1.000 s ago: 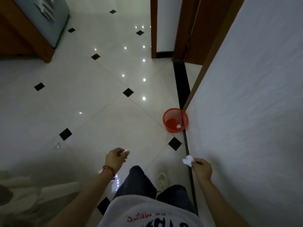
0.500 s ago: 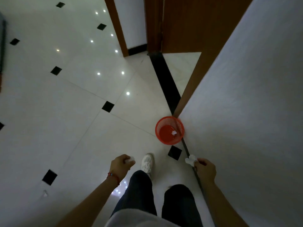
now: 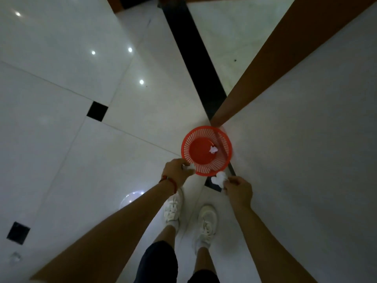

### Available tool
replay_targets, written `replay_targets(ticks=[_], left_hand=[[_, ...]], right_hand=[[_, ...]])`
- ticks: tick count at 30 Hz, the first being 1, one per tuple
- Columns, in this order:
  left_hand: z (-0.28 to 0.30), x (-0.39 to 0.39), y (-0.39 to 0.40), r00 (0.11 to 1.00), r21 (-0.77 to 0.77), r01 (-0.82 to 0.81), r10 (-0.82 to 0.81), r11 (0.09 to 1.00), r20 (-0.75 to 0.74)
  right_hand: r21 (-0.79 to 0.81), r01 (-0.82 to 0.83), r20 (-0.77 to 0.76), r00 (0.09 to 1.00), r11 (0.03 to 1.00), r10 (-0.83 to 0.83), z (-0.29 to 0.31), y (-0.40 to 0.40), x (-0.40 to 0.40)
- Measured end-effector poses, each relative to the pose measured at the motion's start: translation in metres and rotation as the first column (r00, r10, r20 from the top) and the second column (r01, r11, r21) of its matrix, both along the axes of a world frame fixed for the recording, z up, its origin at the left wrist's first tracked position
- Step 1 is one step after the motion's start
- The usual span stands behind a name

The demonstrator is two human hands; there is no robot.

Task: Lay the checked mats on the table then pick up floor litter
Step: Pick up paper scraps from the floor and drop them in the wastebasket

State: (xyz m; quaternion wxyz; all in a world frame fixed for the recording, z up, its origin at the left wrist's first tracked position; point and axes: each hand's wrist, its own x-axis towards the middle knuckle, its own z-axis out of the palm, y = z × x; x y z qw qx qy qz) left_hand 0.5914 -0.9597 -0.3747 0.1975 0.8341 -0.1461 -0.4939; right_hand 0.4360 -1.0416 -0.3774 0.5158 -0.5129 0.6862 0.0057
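A red slatted waste basket (image 3: 222,137) stands on the white tiled floor against the wall, directly below me. One crumpled white paper (image 3: 213,149) lies inside on its bottom. My left hand (image 3: 176,170) is at the basket's near left rim and pinches a small white scrap (image 3: 191,166), mostly hidden by the fingers. Just below the near right rim, my right hand (image 3: 237,189) pinches a larger crumpled white paper (image 3: 218,178). No checked mats are in view.
A white wall (image 3: 306,139) with a brown wooden trim (image 3: 265,64) runs along the right. My two white shoes (image 3: 207,219) stand just behind the basket. A small pale scrap (image 3: 15,257) lies on the floor at the lower left.
I have stepped up to the basket and now look straight down on it. Both hands, still holding their papers, have moved forward to the basket's near rim.
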Motion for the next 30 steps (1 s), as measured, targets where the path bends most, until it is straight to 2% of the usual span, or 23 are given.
replay_targets(ticks=[6,12,16,23,26,30], left_hand=[[-0.097,-0.012,-0.017,0.992,0.065,-0.104,0.108,0.992,-0.059],[-0.132,-0.017,-0.026,0.987,0.045,-0.093,0.098,0.995,-0.125],[-0.119,-0.015,-0.02,0.988,0.013,0.006,-0.004,1.0,-0.151],[-0.061,0.007,0.017,0.994,0.107,0.105,-0.101,0.989,-0.042],[-0.021,0.019,0.049,0.999,0.116,0.033,-0.03,0.993,-0.027],[0.042,0.033,0.102,0.987,0.093,-0.159,0.159,0.983,-0.003]], right_hand=[[-0.021,0.003,-0.05,0.999,1.0,-0.004,-0.098,-0.02,0.011],[-0.061,0.033,-0.056,0.998,0.998,-0.037,-0.136,-0.028,0.018],[-0.021,0.018,-0.092,0.996,1.0,-0.02,-0.124,-0.026,0.009],[0.048,-0.207,-0.166,0.963,0.977,0.213,-0.06,-0.018,-0.002],[0.072,-0.306,-0.169,0.934,0.949,0.314,-0.018,-0.014,0.0],[0.107,-0.427,-0.18,0.88,0.898,0.44,0.043,-0.002,0.011]])
